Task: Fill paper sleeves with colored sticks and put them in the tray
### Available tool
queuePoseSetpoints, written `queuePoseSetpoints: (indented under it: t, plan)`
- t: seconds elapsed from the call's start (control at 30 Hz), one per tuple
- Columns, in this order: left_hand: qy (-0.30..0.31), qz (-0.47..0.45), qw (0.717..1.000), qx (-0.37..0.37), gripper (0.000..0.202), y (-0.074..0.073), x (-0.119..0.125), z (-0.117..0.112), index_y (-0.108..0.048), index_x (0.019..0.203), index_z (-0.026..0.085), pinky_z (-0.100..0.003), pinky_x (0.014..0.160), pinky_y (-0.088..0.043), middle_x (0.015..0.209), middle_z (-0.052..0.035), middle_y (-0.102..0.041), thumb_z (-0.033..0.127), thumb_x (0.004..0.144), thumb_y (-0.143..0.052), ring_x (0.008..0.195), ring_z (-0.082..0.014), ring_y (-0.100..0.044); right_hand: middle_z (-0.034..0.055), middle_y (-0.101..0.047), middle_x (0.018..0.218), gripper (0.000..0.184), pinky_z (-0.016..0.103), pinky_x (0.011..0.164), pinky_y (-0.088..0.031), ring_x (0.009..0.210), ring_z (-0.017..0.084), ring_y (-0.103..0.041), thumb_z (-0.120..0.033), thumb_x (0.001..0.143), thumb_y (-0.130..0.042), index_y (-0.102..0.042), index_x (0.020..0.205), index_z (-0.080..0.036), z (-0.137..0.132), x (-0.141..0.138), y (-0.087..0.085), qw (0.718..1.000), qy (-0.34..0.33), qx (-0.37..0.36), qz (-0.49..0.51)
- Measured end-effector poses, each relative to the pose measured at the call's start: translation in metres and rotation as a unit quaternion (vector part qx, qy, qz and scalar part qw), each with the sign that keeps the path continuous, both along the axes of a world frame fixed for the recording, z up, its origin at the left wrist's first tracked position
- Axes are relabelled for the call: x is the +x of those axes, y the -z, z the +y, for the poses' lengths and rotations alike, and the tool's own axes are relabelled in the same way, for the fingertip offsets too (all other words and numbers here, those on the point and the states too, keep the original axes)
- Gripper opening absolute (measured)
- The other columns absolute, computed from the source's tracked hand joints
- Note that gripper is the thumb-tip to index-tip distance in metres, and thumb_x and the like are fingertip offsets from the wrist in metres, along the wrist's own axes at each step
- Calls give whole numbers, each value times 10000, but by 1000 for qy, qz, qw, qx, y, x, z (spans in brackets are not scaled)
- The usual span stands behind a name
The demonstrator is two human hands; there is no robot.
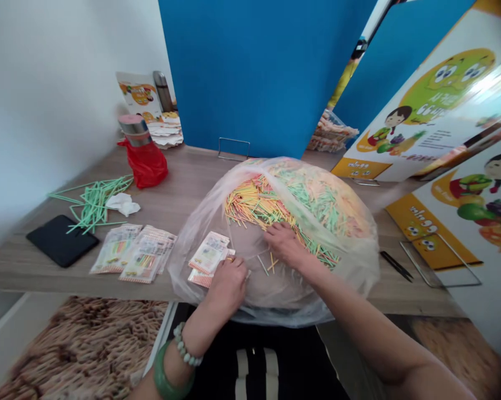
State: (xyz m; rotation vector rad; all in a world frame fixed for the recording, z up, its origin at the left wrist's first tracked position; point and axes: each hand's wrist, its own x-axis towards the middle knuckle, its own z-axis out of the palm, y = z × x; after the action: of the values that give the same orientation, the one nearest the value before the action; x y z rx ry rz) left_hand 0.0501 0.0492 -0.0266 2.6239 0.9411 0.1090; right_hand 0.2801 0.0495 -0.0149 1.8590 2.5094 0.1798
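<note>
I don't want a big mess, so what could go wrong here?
The plastic bag sticks out past the front edge of the table, so a tug might spill the colored sticks. A few loose sticks lie between the left hand and the right hand, so they could get brushed aside.

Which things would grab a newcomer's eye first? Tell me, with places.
First, the big translucent plastic bag in the middle of the table, with a heap of coloured sticks in it and the right hand at the heap's near edge. Next, the tall blue panel behind it and the bright red bag at back left.
</note>
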Motion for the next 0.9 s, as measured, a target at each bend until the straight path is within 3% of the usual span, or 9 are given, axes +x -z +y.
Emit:
queuePoseSetpoints:
  t: [0.13,0.23,0.3,0.47,0.63,0.77,0.83,0.9]
  plan:
    - [33,5,999,32,182,-3,5,-7,-666,959,134,-478,911,-448,1082,-137,-665,110,901,-495,1028,-309,-574,87,-660,947,132,375,859,-346,962,250,-501,-214,954,-540,-659,909,-178,-28,-4,-5,994,86,51,47]
    - [82,-50,995,30,206,5,7,-12,-651,999,158,-455,982,-424,1185,-115,-648,70,859,-528,1082,-280,-560,74,-658,1035,96,387,907,-351,1010,246,-498,-237,933,-579,-653,976,-194,-41,-30,3,995,19,25,91]
    - [87,-69,994,3,204,12,6,-13,-646,948,165,-422,938,-444,1099,-96,-667,44,835,-528,1033,-263,-568,61,-650,1105,129,407,963,-343,1071,244,-493,-236,938,-580,-642,1048,-210,-44,-39,9,995,-32,7,99]
    - [84,-95,991,-41,178,14,4,-9,-605,779,175,-372,816,-448,897,-70,-653,35,825,-506,910,-237,-562,92,-632,1186,185,437,1025,-338,1168,259,-477,-149,955,-542,-630,1111,-192,-34,-3,6,997,-73,20,25]
    - [78,-60,995,-18,175,3,7,-11,-621,764,172,-363,773,-445,852,-80,-653,40,817,-518,865,-236,-565,112,-646,1193,210,372,960,-391,1100,245,-538,-148,970,-494,-644,1117,-166,-34,27,-2,993,51,84,68]
    - [88,-34,996,7,143,-2,15,-16,-645,855,164,-411,873,-446,1004,-107,-672,71,833,-539,970,-264,-580,116,-686,1049,170,376,912,-405,1016,264,-575,-242,971,-512,-658,1011,-164,-54,8,0,958,255,90,99]
    - [114,-77,991,6,157,0,20,-18,-646,908,164,-431,973,-415,1196,-119,-644,70,827,-550,1097,-271,-557,131,-684,1055,199,398,902,-402,1027,294,-570,-321,947,-571,-648,1032,-158,-57,-7,-2,948,299,69,81]
    - [132,-123,984,-11,174,6,25,-17,-644,919,165,-422,1012,-393,1265,-118,-623,60,810,-555,1142,-264,-544,163,-661,1148,324,427,938,-387,1097,323,-546,-382,910,-628,-622,1119,-135,-51,-19,-4,951,297,59,64]
